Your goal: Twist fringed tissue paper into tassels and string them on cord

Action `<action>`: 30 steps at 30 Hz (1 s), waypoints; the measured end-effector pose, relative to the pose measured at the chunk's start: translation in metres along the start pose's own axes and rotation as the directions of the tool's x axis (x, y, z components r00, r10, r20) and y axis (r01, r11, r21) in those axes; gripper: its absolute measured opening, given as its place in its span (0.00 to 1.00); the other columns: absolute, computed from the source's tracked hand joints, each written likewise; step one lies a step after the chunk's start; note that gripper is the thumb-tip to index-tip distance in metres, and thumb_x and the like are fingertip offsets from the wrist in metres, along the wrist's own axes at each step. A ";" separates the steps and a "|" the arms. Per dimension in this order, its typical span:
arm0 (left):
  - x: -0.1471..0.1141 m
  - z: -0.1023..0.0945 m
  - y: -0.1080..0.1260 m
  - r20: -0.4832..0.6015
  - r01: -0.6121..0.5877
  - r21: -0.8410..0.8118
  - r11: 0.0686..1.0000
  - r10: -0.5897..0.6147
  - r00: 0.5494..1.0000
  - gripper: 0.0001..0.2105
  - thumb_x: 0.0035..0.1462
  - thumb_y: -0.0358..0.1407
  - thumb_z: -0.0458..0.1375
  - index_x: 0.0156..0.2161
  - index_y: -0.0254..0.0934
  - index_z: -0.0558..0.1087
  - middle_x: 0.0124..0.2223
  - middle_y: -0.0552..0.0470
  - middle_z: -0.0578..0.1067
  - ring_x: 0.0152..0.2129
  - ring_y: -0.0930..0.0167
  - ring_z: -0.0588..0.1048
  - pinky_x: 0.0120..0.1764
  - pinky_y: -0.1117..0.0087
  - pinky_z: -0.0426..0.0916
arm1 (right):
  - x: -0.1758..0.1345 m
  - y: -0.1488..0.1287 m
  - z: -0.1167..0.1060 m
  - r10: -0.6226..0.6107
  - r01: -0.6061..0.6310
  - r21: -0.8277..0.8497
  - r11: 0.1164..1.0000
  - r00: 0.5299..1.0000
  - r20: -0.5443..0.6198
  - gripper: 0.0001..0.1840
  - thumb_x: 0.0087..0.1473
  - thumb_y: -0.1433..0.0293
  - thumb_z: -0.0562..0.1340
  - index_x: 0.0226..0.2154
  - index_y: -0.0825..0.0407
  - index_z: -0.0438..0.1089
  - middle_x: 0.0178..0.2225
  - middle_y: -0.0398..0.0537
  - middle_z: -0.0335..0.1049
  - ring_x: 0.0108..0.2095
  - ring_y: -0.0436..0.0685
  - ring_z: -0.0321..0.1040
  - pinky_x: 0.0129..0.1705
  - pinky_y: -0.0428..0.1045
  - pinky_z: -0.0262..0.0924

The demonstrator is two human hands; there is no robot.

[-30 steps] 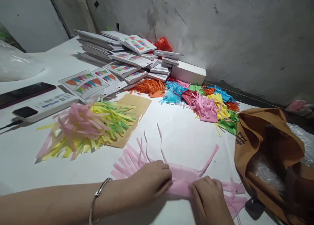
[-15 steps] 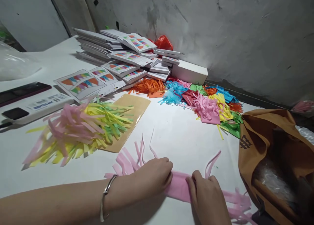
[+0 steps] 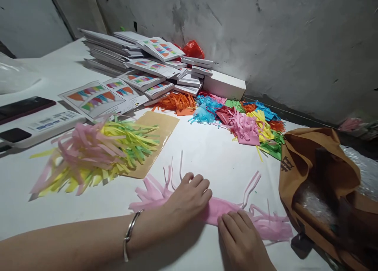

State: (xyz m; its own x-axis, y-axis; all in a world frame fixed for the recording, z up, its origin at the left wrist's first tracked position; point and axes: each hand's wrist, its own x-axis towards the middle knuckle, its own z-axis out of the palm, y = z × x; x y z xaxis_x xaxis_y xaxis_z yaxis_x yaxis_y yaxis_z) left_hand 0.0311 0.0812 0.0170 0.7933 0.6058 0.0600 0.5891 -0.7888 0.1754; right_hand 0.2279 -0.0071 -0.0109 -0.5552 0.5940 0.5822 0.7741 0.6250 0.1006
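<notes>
A pink fringed tissue-paper tassel sheet point(image 3: 227, 206) lies across the white table, its cut strips spreading to both sides. My left hand point(image 3: 189, 196), with a silver bangle at the wrist, rests on its middle with the fingers curled down onto the paper. At the front edge of the solid band, my right hand point(image 3: 242, 235) has its fingers pressed together on the paper; its thumb is hidden. To the left, a pile of pink, yellow and green fringed tassels point(image 3: 100, 153) lies partly over a brown envelope point(image 3: 150, 145).
Printed packets point(image 3: 153, 68) are stacked at the back, beside a white box point(image 3: 226, 84). Several coloured tassel bundles point(image 3: 245, 125) lie before them. A brown fabric bag point(image 3: 292, 176) stands open at right. A phone point(image 3: 26, 107) and a white device point(image 3: 44, 125) lie at left.
The pink sheet now lies flatter on the table, its right-hand strips farther back. My left fingers have shifted slightly over it, and my right hand has moved slightly left. The view has shifted a little.
</notes>
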 end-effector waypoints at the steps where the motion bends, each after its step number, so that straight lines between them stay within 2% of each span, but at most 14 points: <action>1: -0.001 -0.003 0.001 -0.031 -0.077 0.016 0.997 0.078 0.996 0.02 0.64 0.29 0.58 0.38 0.37 0.70 0.40 0.47 0.74 0.39 0.62 0.69 0.43 0.59 0.61 | 0.002 -0.001 -0.001 0.036 -0.036 0.044 0.998 0.999 -0.009 0.16 0.57 0.85 0.52 0.40 0.59 0.72 0.32 0.52 0.73 0.36 0.58 0.67 0.47 0.56 0.58; 4: -0.008 -0.005 0.002 -0.110 -0.308 0.084 0.948 0.316 0.942 0.05 0.62 0.32 0.62 0.35 0.37 0.70 0.36 0.51 0.74 0.36 0.65 0.67 0.45 0.58 0.57 | 0.006 -0.004 -0.008 0.181 -0.178 0.225 0.958 0.983 0.005 0.11 0.59 0.82 0.55 0.39 0.57 0.70 0.32 0.49 0.70 0.34 0.55 0.64 0.41 0.52 0.57; 5: -0.011 -0.005 0.002 -0.118 -0.340 0.096 0.936 0.350 0.929 0.06 0.61 0.32 0.63 0.34 0.37 0.70 0.35 0.52 0.74 0.35 0.66 0.67 0.45 0.59 0.56 | 0.007 -0.005 -0.010 0.205 -0.206 0.257 0.944 0.978 0.031 0.09 0.60 0.80 0.56 0.40 0.56 0.70 0.33 0.49 0.70 0.34 0.55 0.63 0.40 0.51 0.57; 7: -0.018 -0.002 0.002 -0.119 -0.352 0.097 0.931 0.362 0.924 0.08 0.59 0.32 0.65 0.32 0.37 0.70 0.33 0.54 0.73 0.33 0.67 0.66 0.43 0.60 0.55 | 0.005 -0.009 -0.013 0.177 -0.189 0.245 0.951 0.982 0.069 0.09 0.62 0.77 0.55 0.40 0.55 0.70 0.34 0.50 0.70 0.35 0.57 0.62 0.40 0.52 0.55; 9: -0.024 0.001 0.002 -0.121 -0.323 0.051 0.945 0.327 0.937 0.10 0.58 0.33 0.67 0.31 0.37 0.70 0.32 0.55 0.73 0.33 0.67 0.66 0.40 0.61 0.54 | -0.001 -0.011 -0.013 0.127 -0.139 0.202 0.969 0.989 0.071 0.12 0.63 0.79 0.52 0.39 0.55 0.70 0.32 0.49 0.69 0.34 0.57 0.61 0.40 0.53 0.53; 11: -0.031 0.004 0.002 -0.130 -0.285 -0.017 0.958 0.281 0.951 0.09 0.58 0.32 0.67 0.30 0.38 0.71 0.31 0.57 0.73 0.33 0.68 0.66 0.39 0.62 0.53 | -0.009 -0.012 -0.011 0.136 -0.148 0.195 0.970 0.988 0.073 0.15 0.63 0.82 0.50 0.37 0.54 0.69 0.31 0.48 0.68 0.33 0.57 0.60 0.40 0.53 0.51; 15: -0.039 0.008 0.002 -0.115 -0.166 -0.110 0.980 0.154 0.981 0.07 0.58 0.29 0.64 0.30 0.38 0.72 0.32 0.56 0.74 0.33 0.68 0.67 0.38 0.62 0.52 | -0.017 -0.009 -0.009 0.283 -0.314 0.174 0.933 0.942 0.181 0.12 0.66 0.77 0.51 0.34 0.51 0.66 0.33 0.46 0.66 0.35 0.57 0.60 0.45 0.55 0.48; 20: -0.029 0.007 0.004 -0.042 0.046 0.008 0.999 -0.045 0.998 0.09 0.60 0.30 0.60 0.27 0.37 0.72 0.32 0.52 0.74 0.32 0.65 0.67 0.36 0.59 0.52 | -0.007 -0.002 -0.005 0.353 -0.363 -0.022 0.932 0.890 0.289 0.14 0.67 0.74 0.49 0.29 0.48 0.59 0.27 0.42 0.62 0.28 0.58 0.56 0.38 0.54 0.43; 24: -0.021 0.007 0.006 0.034 0.102 0.044 0.994 -0.104 0.994 0.08 0.60 0.32 0.60 0.28 0.38 0.73 0.33 0.51 0.74 0.33 0.63 0.68 0.36 0.59 0.52 | -0.002 0.003 -0.003 0.373 -0.356 -0.112 0.928 0.870 0.323 0.15 0.67 0.73 0.51 0.27 0.47 0.58 0.24 0.41 0.62 0.26 0.58 0.57 0.37 0.54 0.41; 27: -0.021 0.007 0.005 0.037 0.121 0.037 0.992 -0.122 0.992 0.08 0.60 0.33 0.59 0.29 0.38 0.72 0.33 0.51 0.74 0.33 0.63 0.68 0.37 0.59 0.53 | 0.001 0.004 -0.005 0.429 -0.416 -0.108 0.903 0.858 0.281 0.13 0.66 0.70 0.53 0.28 0.48 0.61 0.26 0.42 0.64 0.27 0.58 0.60 0.40 0.56 0.45; 28: -0.022 0.008 0.005 0.023 0.126 0.031 0.992 -0.127 0.992 0.07 0.60 0.32 0.59 0.29 0.38 0.72 0.33 0.51 0.74 0.32 0.64 0.67 0.37 0.59 0.53 | 0.002 0.004 -0.007 0.441 -0.431 -0.095 0.897 0.865 0.240 0.10 0.66 0.71 0.53 0.32 0.49 0.64 0.29 0.43 0.66 0.30 0.58 0.62 0.43 0.57 0.46; 30: -0.023 0.009 0.003 -0.023 0.116 0.011 0.993 -0.116 0.993 0.04 0.60 0.30 0.59 0.32 0.37 0.71 0.35 0.51 0.73 0.32 0.64 0.67 0.38 0.59 0.54 | 0.007 0.001 -0.010 0.392 -0.395 -0.006 0.919 0.908 0.148 0.08 0.65 0.73 0.53 0.39 0.51 0.67 0.35 0.48 0.69 0.37 0.59 0.65 0.49 0.60 0.48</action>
State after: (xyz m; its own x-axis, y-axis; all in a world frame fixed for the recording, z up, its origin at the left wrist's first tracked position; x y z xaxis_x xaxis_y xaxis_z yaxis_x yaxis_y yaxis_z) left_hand 0.0157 0.0640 0.0069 0.7159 0.6955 0.0614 0.6791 -0.7140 0.1705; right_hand 0.2280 -0.0069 0.0012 -0.2461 0.8591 0.4487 0.9324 0.3363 -0.1325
